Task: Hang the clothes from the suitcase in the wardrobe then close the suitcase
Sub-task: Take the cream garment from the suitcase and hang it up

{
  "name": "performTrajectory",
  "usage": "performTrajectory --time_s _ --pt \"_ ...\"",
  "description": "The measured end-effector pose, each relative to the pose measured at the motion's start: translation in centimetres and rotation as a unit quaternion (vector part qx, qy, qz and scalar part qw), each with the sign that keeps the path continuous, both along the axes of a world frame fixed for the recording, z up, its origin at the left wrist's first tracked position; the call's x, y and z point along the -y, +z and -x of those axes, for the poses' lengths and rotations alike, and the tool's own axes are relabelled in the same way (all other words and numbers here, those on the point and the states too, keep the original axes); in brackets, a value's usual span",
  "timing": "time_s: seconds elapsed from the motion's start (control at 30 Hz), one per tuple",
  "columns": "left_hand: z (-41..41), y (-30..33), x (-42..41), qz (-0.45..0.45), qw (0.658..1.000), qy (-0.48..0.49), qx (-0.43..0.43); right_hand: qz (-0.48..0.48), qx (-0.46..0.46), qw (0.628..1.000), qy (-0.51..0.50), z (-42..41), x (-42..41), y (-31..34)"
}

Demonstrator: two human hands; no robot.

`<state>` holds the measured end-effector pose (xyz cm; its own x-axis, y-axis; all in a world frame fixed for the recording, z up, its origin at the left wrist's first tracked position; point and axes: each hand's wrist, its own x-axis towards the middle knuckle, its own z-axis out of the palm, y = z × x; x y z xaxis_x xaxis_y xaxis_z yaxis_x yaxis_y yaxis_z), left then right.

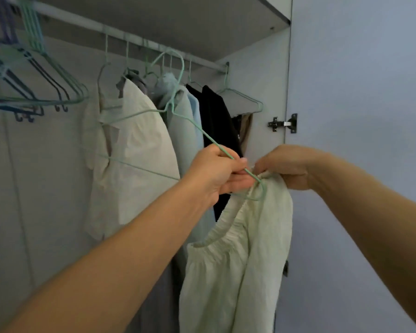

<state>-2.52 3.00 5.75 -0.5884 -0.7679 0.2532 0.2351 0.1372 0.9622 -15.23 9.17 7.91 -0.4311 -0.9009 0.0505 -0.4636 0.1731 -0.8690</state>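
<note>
Your left hand [216,171] grips a pale green wire hanger [154,111] by one arm, fingers curled round the wire, in front of the open wardrobe. Your right hand [288,167] pinches the gathered neckline of a pale green blouse [245,248] right at the hanger's near end, where the wire tip sits in the fabric. The blouse hangs down below both hands. Beyond, a cream shirt [139,150], a light blue garment [195,109] and a black garment [216,116] hang on the rail [87,22]. Empty hangers [34,75] cluster at far left.
</note>
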Motion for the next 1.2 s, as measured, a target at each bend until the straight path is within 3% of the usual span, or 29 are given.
performTrajectory --time_s 0.1,0.2,0.33,0.5,0.67,0.87,1.0,1.07,1.13,1.2 --pt "2.3 -2.1 -1.5 -0.012 1.000 -0.006 0.001 -0.013 -0.091 0.993 -0.078 1.9 -1.3 -1.4" --pt "4.1 -2.9 -2.7 -0.025 1.000 0.000 -0.013 -0.050 -0.150 0.986 -0.052 3.2 -3.8 -3.0" --pt "6.3 -3.4 -4.0 -0.050 0.998 0.001 -0.022 -0.116 -0.121 0.986 -0.001 5.0 -7.3 -4.2" --pt "9.1 -5.4 -6.1 -0.066 0.997 -0.026 0.020 -0.105 -0.127 0.985 -0.046 6.5 -9.2 -4.7" --pt "10.8 -6.0 -7.8 -0.074 0.994 -0.061 0.052 -0.055 -0.218 0.970 -0.089 7.2 -10.1 -4.6" --pt "12.2 -6.2 -8.5 -0.097 0.990 -0.076 0.068 -0.091 -0.404 0.906 -0.085 7.3 -10.8 -4.7" --pt "12.3 -6.6 -8.8 -0.086 0.987 -0.066 0.117 -0.095 -0.451 0.884 -0.074 7.8 -11.0 -5.3" --pt "12.1 -6.3 -8.5 -0.116 0.989 -0.058 0.072 -0.080 -0.441 0.891 -0.072 8.0 -11.3 -5.3" --pt "11.8 -5.4 -7.3 -0.195 0.979 -0.034 -0.048 -0.081 -0.428 0.897 -0.071 8.3 -11.9 -5.1" --pt "11.6 -4.5 -5.9 -0.216 0.968 0.008 -0.126 -0.085 -0.395 0.912 -0.071 8.7 -12.6 -5.0"
